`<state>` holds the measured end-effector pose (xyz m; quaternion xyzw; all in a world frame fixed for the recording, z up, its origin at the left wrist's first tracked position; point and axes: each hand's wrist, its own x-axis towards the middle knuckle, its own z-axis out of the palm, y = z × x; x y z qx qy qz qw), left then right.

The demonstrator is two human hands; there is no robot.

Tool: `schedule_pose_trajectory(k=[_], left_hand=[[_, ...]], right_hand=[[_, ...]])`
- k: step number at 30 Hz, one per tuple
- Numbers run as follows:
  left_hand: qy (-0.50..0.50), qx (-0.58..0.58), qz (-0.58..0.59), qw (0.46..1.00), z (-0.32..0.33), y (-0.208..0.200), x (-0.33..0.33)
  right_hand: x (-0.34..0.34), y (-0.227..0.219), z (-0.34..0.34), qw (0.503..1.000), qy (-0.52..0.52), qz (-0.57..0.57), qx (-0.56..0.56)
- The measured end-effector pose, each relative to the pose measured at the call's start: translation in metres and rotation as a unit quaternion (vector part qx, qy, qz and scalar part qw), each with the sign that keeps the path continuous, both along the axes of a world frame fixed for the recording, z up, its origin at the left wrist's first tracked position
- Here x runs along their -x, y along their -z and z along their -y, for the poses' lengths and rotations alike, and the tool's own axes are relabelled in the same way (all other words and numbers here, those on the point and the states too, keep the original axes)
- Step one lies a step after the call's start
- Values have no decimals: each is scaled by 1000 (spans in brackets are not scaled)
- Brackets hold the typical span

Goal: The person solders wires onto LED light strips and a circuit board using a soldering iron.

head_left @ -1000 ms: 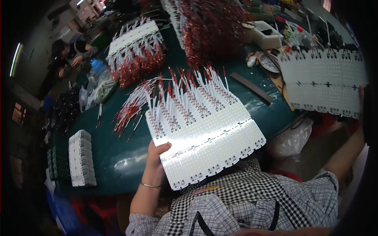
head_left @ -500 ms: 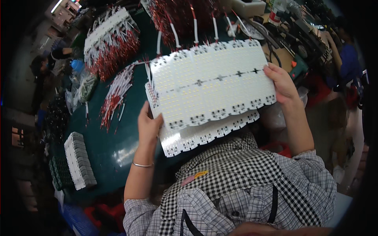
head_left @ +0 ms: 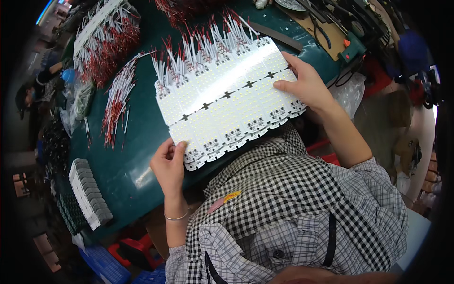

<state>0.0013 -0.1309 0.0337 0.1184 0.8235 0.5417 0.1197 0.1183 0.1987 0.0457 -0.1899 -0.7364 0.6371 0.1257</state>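
A stack of white LED circuit boards (head_left: 222, 109) lies tilted at the table's near edge, in front of my apron. Rows of small yellowish LEDs cover the top board, and dark cross-shaped cutouts run along its middle. White and red wires (head_left: 208, 49) stick up along its far edge. My left hand (head_left: 169, 158) grips the near left corner, thumb on top. My right hand (head_left: 305, 85) holds the right end, with its thumb on the upper face and its fingers around the edge. How many boards are in the stack is hard to tell.
Loose white-and-red wires (head_left: 120, 97) lie on the green table (head_left: 137, 165), left of the boards. Behind them stands a wired board bundle (head_left: 106, 42). A row of grey-white parts (head_left: 90, 194) sits at the near left. Pliers (head_left: 321, 33) and a green tool (head_left: 352, 49) are at the far right.
The top board has come down and lined up over the one below, which stuck out before. More wires now show along the far edge. My right hand has moved left and inward.
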Motion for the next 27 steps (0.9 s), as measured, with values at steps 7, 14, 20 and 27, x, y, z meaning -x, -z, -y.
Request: schedule_pose_trajectory(k=[7,14,20,27], left_hand=[[-25,79,-99,992,0,4,-9],[12,89,-105,990,4,-3,-14],[-11,29,-60,998,16,10,-12],[-33,-13,-45,998,9,10,-23]], right_hand=[[-10,11,-4,965,39,70,-248],[-23,20,0,959,63,37,-275],[-20,18,13,952,82,28,-292],[-19,17,8,947,104,9,-304]])
